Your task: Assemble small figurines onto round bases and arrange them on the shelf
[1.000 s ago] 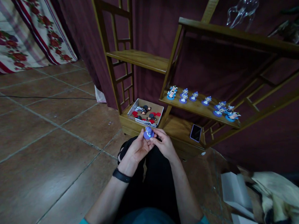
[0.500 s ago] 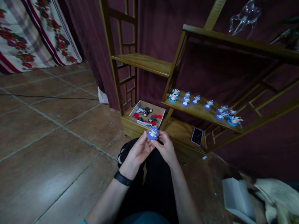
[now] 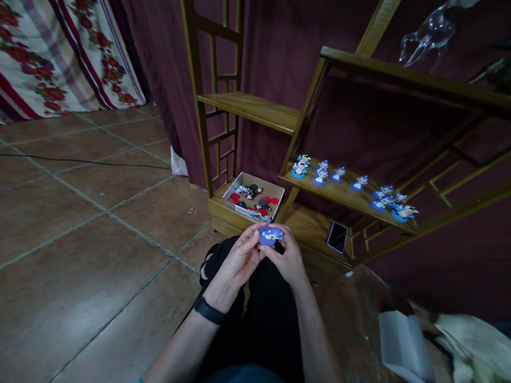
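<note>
A small purple-and-white figurine (image 3: 272,234) on a round purple base is held between my two hands above my knees. My left hand (image 3: 244,252) grips the base from the left with thumb and fingers. From the right, my right hand (image 3: 287,256) closes on it as well. The figurine lies tipped sideways, its head toward the right. Just beyond the hands sits an open cardboard box (image 3: 276,194) with several dark-haired figurines (image 3: 252,191) and red discs (image 3: 274,200) in it.
On the wooden shelf (image 3: 345,195) stand several purple figurines (image 3: 359,182) and blue-based ones (image 3: 300,166). A phone (image 3: 337,237) lies on the lower board. A glass animal (image 3: 430,36) is on the upper shelf. White boxes (image 3: 406,342) and pale cloth (image 3: 476,346) lie on the right.
The figurine has turned from roughly upright to lying sideways, head to the right. Both hands have shifted slightly right and stay on it. The camera view has shifted a little.
</note>
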{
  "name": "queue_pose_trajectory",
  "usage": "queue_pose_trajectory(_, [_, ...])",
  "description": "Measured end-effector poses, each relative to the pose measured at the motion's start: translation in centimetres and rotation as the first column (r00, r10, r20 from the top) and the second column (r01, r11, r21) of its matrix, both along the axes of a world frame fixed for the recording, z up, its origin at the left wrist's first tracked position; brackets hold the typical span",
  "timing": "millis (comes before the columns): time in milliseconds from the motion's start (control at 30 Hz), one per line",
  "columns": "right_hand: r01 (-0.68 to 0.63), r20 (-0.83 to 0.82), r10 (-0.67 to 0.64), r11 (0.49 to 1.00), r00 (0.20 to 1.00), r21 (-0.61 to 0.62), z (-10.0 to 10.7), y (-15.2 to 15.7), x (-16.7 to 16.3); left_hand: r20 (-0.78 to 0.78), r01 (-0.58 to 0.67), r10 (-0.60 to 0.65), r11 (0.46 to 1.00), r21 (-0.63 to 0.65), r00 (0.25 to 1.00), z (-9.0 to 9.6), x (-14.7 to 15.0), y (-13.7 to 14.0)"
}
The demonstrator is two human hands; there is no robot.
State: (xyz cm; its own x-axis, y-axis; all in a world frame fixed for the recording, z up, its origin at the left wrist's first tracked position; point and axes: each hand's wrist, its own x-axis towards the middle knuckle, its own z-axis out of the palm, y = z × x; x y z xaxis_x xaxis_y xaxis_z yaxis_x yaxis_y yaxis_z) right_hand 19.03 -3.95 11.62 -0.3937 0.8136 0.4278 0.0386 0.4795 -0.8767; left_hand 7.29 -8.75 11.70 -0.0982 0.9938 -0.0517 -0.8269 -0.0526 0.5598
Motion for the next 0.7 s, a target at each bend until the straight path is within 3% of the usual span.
queue_pose_trajectory(233, [0.04, 0.045, -0.046, 0.99, 0.998, 0.133, 1.2, -0.4, 0.4, -0.001, 0.066, -0.066, 0.996, 0.067, 0.998, 0.5, -0.1, -0.9])
queue_pose_trajectory(500, [0.016, 0.182, -0.055, 0.978, 0.982, 0.209, 1.8, -0.5, 0.9, -0.031, 0.039, -0.035, 0.991, 0.13, 0.999, -0.1, -0.3, -0.5])
queue_pose_trajectory(700, [0.045, 0.177, -0.069, 0.99, 0.982, 0.134, 0.8, -0.1, 0.5, 0.029, 0.026, -0.026, 1.0, 0.011, 0.999, -0.6, -0.2, 0.2])
